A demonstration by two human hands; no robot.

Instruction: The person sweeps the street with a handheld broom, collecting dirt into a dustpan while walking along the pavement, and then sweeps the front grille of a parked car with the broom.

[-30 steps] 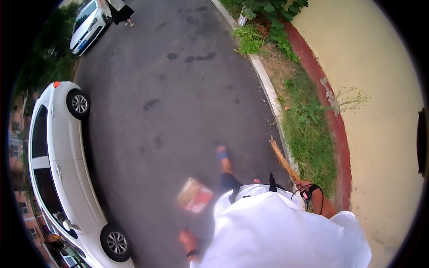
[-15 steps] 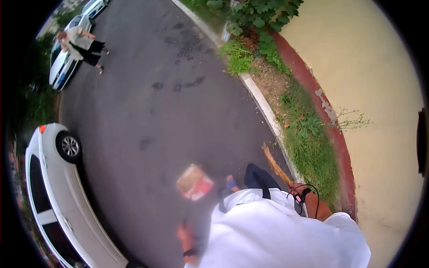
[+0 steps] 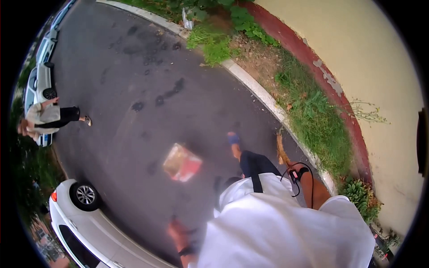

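Observation:
My left hand (image 3: 177, 230), blurred, hangs low beside my white shirt with its fingers closed. Beyond it, just above the road, is a smeared red and tan boxy thing (image 3: 182, 163) that looks like a long-handled dustpan. Its thin handle barely shows. My right hand (image 3: 293, 169) is at my right side, closed round the near end of a straw-coloured broom (image 3: 280, 149) that points forward near the kerb. A black cord and a small device are at that wrist. The fingers are partly hidden.
A white car (image 3: 94, 228) is parked at the left, with more cars (image 3: 44, 67) farther up. A person (image 3: 49, 117) walks on the road's left side. On the right run a pale kerb (image 3: 254, 87), a grass strip (image 3: 313, 120) and a yellow wall (image 3: 371, 67).
My view has turned and moved along the road. The walking person and white car appear lower. The dustpan has travelled with my left hand; the broom now points more straight ahead.

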